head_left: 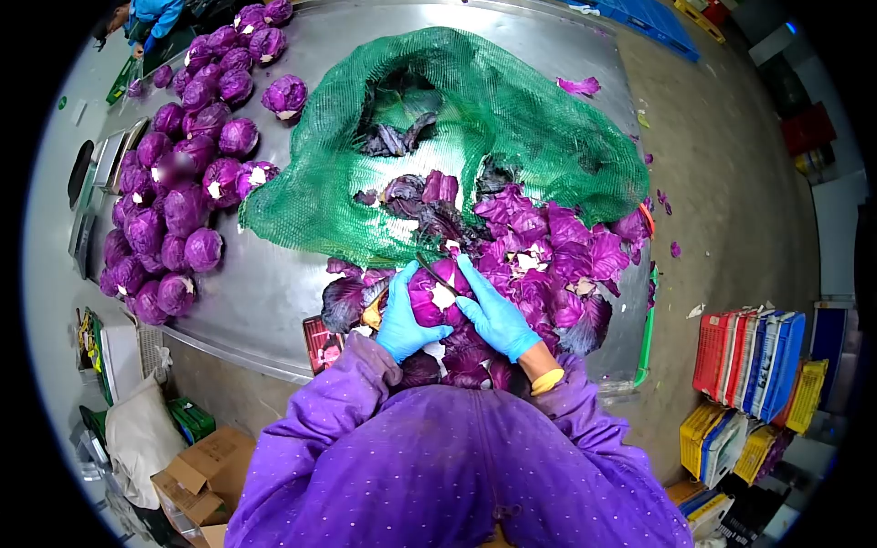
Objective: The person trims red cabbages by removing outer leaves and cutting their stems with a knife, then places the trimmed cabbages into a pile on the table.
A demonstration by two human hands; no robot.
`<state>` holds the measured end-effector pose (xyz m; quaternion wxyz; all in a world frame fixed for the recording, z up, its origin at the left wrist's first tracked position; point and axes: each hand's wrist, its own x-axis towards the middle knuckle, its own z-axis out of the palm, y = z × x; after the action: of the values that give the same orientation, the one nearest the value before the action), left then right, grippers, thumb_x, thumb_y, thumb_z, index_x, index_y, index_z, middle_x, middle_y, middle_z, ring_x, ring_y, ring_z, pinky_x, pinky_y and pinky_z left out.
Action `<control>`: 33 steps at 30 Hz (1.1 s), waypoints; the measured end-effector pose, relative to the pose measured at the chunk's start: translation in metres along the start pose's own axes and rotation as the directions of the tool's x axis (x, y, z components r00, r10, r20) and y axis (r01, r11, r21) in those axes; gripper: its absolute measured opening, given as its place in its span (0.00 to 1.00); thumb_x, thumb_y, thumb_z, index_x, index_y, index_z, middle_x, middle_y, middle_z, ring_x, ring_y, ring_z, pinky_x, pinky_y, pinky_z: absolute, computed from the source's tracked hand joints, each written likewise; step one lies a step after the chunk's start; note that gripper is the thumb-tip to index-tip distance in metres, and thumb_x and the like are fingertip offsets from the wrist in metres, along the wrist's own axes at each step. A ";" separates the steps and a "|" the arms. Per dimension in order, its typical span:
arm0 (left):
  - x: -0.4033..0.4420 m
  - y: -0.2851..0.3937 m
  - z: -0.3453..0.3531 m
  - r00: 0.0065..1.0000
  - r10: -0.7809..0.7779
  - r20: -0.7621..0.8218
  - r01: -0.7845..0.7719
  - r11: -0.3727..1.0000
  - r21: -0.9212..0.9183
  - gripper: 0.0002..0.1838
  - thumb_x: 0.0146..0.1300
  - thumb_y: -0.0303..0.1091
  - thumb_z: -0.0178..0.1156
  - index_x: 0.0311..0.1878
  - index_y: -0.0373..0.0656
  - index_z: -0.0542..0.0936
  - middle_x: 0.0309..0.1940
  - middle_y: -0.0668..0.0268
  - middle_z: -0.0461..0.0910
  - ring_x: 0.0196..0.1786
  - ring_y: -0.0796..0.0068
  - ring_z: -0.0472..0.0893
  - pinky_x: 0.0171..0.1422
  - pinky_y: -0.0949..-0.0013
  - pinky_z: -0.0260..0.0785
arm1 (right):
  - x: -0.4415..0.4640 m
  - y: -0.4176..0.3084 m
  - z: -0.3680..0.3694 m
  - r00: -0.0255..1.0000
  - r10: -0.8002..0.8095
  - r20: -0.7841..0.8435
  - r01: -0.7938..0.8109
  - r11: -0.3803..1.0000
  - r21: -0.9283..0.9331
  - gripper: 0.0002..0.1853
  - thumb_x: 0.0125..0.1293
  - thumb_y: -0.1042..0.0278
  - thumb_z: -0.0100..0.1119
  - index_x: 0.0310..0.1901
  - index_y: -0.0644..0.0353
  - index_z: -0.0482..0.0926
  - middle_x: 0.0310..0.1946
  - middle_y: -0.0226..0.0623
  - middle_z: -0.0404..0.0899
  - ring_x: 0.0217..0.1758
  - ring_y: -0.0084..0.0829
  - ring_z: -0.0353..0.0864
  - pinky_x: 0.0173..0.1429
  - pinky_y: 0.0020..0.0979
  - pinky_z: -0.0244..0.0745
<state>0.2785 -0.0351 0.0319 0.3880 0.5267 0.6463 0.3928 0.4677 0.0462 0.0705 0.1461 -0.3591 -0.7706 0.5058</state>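
In the head view, a red cabbage [426, 305] sits close in front of my body. My left hand [403, 321], in a blue glove, is curled around its left side. My right hand [498, 320], also gloved, is closed on a thin dark knife [437, 275] that lies across the top of the cabbage near its pale stem end. Loose purple leaves [571, 247] are heaped beside and beneath both hands. Just beyond them spreads a green mesh bag [320, 183] with dark wilted leaves in its opening.
Many cabbages [185, 208] are piled on the left of the metal table [265, 306]. Stacked plastic crates [744, 361] stand at right, cardboard boxes [208, 468] at lower left. Leaf scraps lie on the floor [722, 210]. Another person's blue sleeve [157, 13] shows at upper left.
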 end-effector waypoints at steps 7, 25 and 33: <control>0.002 -0.007 0.004 0.999 -0.029 0.012 0.030 0.999 -0.027 0.65 0.30 0.39 0.81 0.72 0.39 0.51 0.63 0.52 0.58 0.67 0.53 0.61 0.74 0.57 0.54 | 0.002 0.003 0.002 0.999 0.048 0.007 -0.047 0.990 -0.131 0.34 0.73 0.52 0.45 0.75 0.49 0.46 0.70 0.54 0.58 0.70 0.54 0.61 0.68 0.41 0.64; -0.005 0.031 -0.028 0.987 0.121 0.107 -0.137 0.979 0.152 0.64 0.33 0.42 0.82 0.73 0.39 0.52 0.68 0.53 0.58 0.70 0.56 0.60 0.75 0.59 0.52 | 0.019 -0.019 -0.016 0.954 0.283 -0.098 -0.229 0.900 0.371 0.24 0.75 0.57 0.48 0.70 0.44 0.64 0.35 0.39 0.82 0.35 0.24 0.82 0.43 0.29 0.76; -0.002 0.023 -0.027 0.993 0.051 0.105 -0.059 0.995 0.075 0.61 0.29 0.45 0.83 0.70 0.39 0.61 0.65 0.51 0.64 0.69 0.54 0.64 0.74 0.58 0.56 | 0.013 -0.032 -0.027 0.917 0.397 -0.032 -0.314 0.772 0.553 0.57 0.64 0.52 0.64 0.74 0.47 0.23 0.69 0.57 0.59 0.45 0.33 0.78 0.41 0.29 0.76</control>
<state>0.2633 -0.0369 0.0639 0.3888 0.5786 0.6256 0.3503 0.4619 0.0665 0.1089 0.1986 -0.4794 -0.5027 0.6914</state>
